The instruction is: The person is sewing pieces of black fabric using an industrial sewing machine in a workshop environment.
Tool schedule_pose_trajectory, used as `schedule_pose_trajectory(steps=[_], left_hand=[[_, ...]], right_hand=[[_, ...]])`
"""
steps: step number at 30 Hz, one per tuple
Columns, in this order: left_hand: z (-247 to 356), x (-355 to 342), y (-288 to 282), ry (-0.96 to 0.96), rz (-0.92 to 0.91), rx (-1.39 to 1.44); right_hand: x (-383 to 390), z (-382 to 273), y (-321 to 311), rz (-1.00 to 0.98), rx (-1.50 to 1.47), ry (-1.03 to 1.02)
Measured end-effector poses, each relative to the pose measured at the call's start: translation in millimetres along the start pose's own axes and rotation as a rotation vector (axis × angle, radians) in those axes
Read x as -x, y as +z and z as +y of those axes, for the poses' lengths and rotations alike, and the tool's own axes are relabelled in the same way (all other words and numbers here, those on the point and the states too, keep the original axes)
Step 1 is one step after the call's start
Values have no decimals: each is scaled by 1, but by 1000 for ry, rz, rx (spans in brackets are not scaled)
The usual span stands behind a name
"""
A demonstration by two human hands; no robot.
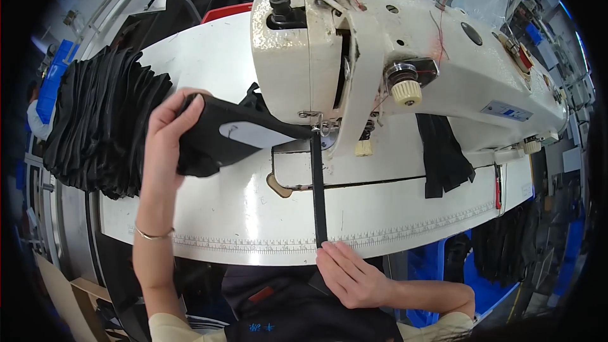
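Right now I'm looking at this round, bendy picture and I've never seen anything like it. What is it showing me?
It comes from a camera on a person's head, looking down. Its very wide lens makes straight edges curve.

The big white machine is a sewing machine. There's no robot here, just two bare hands. The left hand holds a folded piece of black cloth with a pale patch on it. The right hand holds a narrow black strip, which runs up toward the needle area.

All this is over a white table with ruler marks near its front edge. A pile of black pieces sits at the left, and more black fabric lies at the right.
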State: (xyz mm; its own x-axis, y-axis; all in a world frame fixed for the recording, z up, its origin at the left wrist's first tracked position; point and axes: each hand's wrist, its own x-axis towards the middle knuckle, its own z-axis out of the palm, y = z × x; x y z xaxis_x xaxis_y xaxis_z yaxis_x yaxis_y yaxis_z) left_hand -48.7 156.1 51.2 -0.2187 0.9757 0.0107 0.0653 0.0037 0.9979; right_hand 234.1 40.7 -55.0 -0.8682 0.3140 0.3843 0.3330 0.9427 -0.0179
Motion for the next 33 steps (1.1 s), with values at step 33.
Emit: schedule_pose_trajectory(steps=[33], left_hand=[[-85, 130, 38, 1004, -520, -948]], right_hand=[[-1, 7, -6, -13, -39, -34]])
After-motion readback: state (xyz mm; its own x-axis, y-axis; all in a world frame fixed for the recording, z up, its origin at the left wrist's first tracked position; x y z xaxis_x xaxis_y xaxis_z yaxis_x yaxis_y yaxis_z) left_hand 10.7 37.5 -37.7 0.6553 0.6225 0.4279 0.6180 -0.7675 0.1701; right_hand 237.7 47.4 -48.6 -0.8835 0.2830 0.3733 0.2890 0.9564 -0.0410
